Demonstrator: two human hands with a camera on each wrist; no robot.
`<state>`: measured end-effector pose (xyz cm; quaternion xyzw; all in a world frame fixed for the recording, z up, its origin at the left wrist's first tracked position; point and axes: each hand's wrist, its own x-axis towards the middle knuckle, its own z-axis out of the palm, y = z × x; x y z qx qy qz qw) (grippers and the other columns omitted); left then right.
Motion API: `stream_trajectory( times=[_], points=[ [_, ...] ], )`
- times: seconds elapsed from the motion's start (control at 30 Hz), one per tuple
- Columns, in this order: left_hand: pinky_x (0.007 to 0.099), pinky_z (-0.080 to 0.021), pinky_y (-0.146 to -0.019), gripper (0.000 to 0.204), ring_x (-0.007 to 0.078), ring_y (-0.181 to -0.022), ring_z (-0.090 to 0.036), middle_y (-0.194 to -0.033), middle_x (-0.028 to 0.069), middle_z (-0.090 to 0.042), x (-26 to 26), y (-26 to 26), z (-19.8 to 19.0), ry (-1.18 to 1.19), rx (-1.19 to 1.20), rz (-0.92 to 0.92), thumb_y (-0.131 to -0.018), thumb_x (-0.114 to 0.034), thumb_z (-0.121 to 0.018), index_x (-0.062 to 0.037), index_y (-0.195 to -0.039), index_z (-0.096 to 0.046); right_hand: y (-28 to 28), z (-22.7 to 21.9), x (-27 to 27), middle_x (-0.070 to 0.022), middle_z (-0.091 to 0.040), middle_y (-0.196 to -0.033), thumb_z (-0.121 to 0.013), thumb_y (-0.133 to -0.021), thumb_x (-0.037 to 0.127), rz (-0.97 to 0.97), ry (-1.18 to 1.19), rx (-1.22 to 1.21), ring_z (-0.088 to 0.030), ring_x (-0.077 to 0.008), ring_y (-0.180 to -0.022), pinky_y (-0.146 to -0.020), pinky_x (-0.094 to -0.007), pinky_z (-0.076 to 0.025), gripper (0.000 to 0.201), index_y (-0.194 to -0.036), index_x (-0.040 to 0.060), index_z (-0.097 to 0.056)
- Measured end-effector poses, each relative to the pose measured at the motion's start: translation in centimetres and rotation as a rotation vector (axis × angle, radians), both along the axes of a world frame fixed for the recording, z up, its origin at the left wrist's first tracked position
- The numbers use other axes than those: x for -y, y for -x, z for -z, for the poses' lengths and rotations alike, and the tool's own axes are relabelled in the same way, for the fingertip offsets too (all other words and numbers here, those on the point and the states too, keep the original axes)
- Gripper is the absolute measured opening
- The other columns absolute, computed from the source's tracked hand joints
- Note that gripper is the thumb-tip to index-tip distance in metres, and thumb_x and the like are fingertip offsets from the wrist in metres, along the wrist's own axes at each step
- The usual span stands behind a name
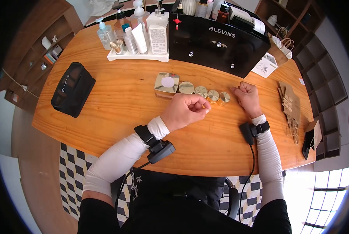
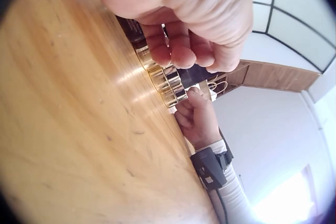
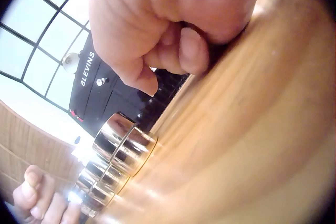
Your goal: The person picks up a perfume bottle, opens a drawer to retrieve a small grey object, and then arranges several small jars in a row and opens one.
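Several round gold-lidded jars (image 1: 224, 97) stand in a slanting row on the wooden table, beside a square gold-lidded box (image 1: 167, 82) at the row's left. My left hand (image 1: 185, 111) (image 2: 184, 14) is just in front of the row, its fingers loosely bent with nothing in them; it partly hides the jars. Right of the row, my right hand (image 1: 247, 97) (image 3: 168, 19) rests on the table with curled fingers, empty and apart from the jars. In the right wrist view the shiny gold sides of the jars (image 3: 134, 150) show below that hand.
Behind stand a black drawer case (image 1: 217, 43) and a white tray (image 1: 139, 57) of bottles. A black pouch (image 1: 73, 89) lies at the left. Brown paper bags (image 1: 289, 103) lie at the right, near a white box (image 1: 265, 65) and a dark item (image 1: 308, 144) by the edge.
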<state>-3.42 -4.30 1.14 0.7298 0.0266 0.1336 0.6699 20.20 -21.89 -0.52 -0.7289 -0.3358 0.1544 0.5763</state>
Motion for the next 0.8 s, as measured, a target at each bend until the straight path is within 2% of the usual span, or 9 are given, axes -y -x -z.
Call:
stream_trajectory(
  times=[0.2, 0.37, 0.43, 0.63, 0.8],
  points=[
    [0.0197, -0.05, -0.066, 0.009, 0.0022, -0.072, -0.06, -0.08, -0.005, -0.064, 0.2, 0.1, -0.4, 0.004, -0.014, -0.006, -0.089, -0.005, -0.073, -0.0021, -0.096, -0.068, -0.4, 0.7, 0.2, 0.0084, -0.03, -0.059, -0.077, -0.089, 0.008, -0.04, 0.023, 0.139, -0.025, -0.0037, -0.06, -0.046, -0.0267, -0.024, 0.054, -0.062, 0.0108, -0.03],
    [0.0206, -0.051, -0.076, 0.013, 0.0037, -0.082, -0.06, -0.091, -0.0033, -0.064, 0.2, 0.0, -0.2, 0.01, -0.034, 0.024, -0.089, -0.005, -0.072, -0.004, -0.097, -0.063, 0.2, 0.1, 0.3, 0.008, -0.031, -0.059, -0.078, -0.089, 0.008, -0.019, 0.046, 0.108, -0.026, -0.0036, -0.06, -0.046, -0.0261, -0.025, 0.054, -0.062, 0.0108, -0.03],
    [0.0216, -0.05, -0.08, 0.012, 0.0046, -0.086, -0.059, -0.094, -0.0025, -0.062, 0.2, -0.2, 0.0, -0.009, 0.04, 0.054, -0.089, -0.004, -0.071, -0.0046, -0.096, -0.061, 0.4, -0.2, 0.3, 0.0079, -0.032, -0.059, -0.078, -0.089, 0.008, -0.019, 0.053, 0.11, -0.026, -0.0034, -0.059, -0.046, -0.0259, -0.025, 0.054, -0.062, 0.0108, -0.03],
    [0.0232, -0.049, -0.081, 0.012, 0.0069, -0.085, -0.054, -0.091, -0.0022, -0.056, 0.1, -0.2, 0.4, -0.079, 0.084, 0.102, -0.085, 0.006, -0.06, -0.004, -0.091, -0.056, 0.4, 0.0, 0.3, 0.0078, -0.034, -0.058, -0.077, -0.089, 0.008, -0.032, 0.054, 0.093, -0.028, -0.0027, -0.058, -0.046, -0.0253, -0.027, 0.053, -0.063, 0.0113, -0.031],
    [0.0225, -0.048, -0.077, 0.015, 0.0076, -0.086, -0.053, -0.093, -0.0009, -0.055, 0.1, -0.1, 0.3, -0.12, 0.069, 0.128, -0.081, 0.009, -0.058, -0.0036, -0.088, -0.055, 0.7, -0.4, 0.3, 0.0075, -0.035, -0.057, -0.077, -0.089, 0.008, -0.012, 0.06, 0.069, -0.029, -0.0024, -0.055, -0.044, -0.0253, -0.027, 0.054, -0.063, 0.0114, -0.031]
  ],
)
